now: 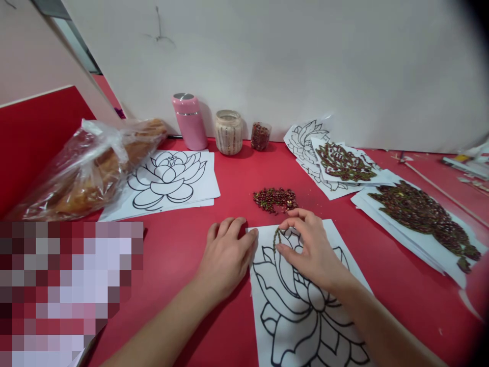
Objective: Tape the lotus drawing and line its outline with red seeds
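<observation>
A sheet of paper with a black-line lotus drawing lies on the red table under both hands. My left hand rests palm down, its thumb on the sheet's upper left corner and its fingers on the table. Over the upper part of the drawing is my right hand, thumb and forefinger curved and apart, holding nothing that I can see. Their tips are beside a short row of small green beans along a petal tip. Just beyond the sheet lies a pile of mixed red and green beans.
A pink flask, a ribbed jar and a small cup of beans stand by the wall. Left are another lotus sheet and a plastic-wrapped bundle. Bean-covered pictures lie right. The lower left is pixelated.
</observation>
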Tool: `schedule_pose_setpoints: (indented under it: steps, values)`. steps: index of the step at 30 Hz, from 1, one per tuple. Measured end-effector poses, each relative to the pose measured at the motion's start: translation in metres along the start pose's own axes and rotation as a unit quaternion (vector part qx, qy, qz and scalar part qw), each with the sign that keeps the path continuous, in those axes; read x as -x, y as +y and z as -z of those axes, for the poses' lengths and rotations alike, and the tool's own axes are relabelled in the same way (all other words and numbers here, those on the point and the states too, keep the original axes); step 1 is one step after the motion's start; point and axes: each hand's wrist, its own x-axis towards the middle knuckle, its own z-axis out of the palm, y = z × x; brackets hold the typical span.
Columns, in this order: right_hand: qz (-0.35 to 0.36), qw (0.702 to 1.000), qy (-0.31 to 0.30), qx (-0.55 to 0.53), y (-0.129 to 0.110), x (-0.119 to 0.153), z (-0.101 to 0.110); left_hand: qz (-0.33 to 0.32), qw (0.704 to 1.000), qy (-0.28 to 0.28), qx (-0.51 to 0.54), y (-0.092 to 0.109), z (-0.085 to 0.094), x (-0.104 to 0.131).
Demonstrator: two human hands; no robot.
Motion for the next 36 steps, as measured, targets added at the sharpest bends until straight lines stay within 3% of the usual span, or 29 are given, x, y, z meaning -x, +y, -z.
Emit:
schedule_pose_setpoints:
  steps: [17, 22, 25, 28, 32, 36]
  values:
    - [-0.007, 0.998, -0.003, 0.062, -0.005, -0.002, -0.009, -0.004, 1.0, -0.001, -0.014, -0.001, -0.002, 0.0]
    - [0.0, 0.998, 0.067, -0.001, 0.013, -0.004, 0.016, -0.004, 1.0, 0.001, -0.006, -0.002, -0.002, 0.0]
    - [-0.039, 0.997, 0.054, -0.035, 0.041, 0.013, 0.042, -0.004, 1.0, 0.0, -0.005, -0.003, -0.003, 0.001]
    - [-0.056, 0.998, 0.021, 0.034, 0.07, 0.047, 0.055, -0.003, 1.0, 0.002, -0.006, -0.004, -0.004, 0.001]
    - [-0.032, 0.989, 0.053, 0.131, 0.088, 0.09, 0.046, 0.01, 1.0, 0.017, -0.005, -0.005, -0.004, 0.003]
    - [-0.024, 0.987, 0.096, 0.126, 0.08, 0.099, 0.032, 0.018, 0.999, 0.036, 0.02, -0.005, -0.004, 0.004]
